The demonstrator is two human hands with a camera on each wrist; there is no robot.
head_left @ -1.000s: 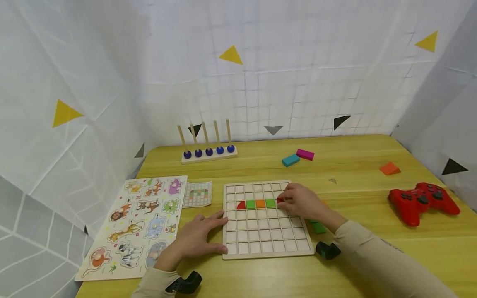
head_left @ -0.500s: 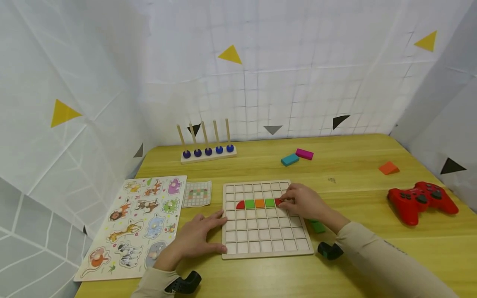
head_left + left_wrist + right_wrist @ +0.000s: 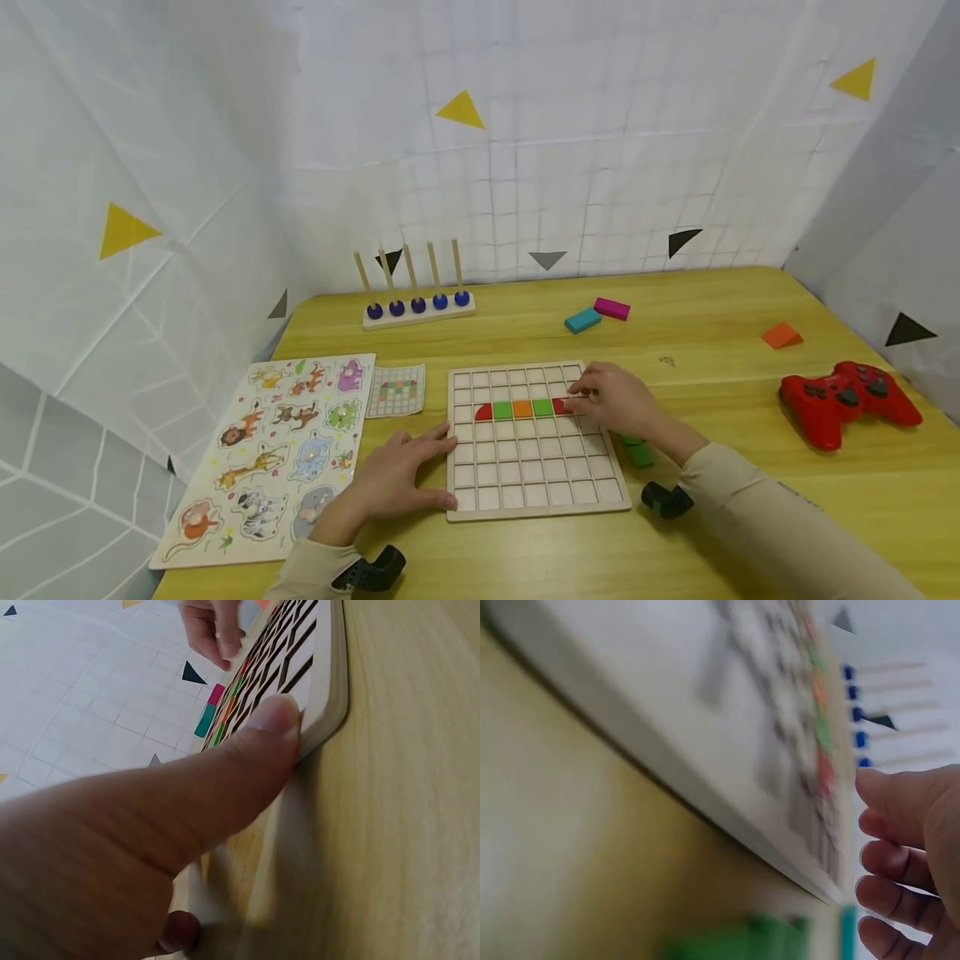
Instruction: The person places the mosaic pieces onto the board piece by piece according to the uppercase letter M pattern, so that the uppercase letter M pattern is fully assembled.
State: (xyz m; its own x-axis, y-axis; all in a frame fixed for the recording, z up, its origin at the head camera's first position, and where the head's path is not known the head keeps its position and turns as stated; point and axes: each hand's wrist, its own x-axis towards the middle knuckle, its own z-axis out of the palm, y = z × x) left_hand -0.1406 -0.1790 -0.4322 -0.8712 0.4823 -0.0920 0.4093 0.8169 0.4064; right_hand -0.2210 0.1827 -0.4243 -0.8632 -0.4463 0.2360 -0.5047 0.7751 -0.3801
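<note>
right hand [image 3: 618, 402] touching red tile [image 3: 561, 406] on grid board [image 3: 534, 492], left hand [image 3: 401, 477] steadying board edge

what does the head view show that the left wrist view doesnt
Only the head view shows the red game controller, the animal puzzle, the peg rack and the whole left hand. Only the left wrist view shows the left thumb pressing the grid board's edge up close. Both show the grid board, its coloured row of tiles, and the right hand at the board.
</note>
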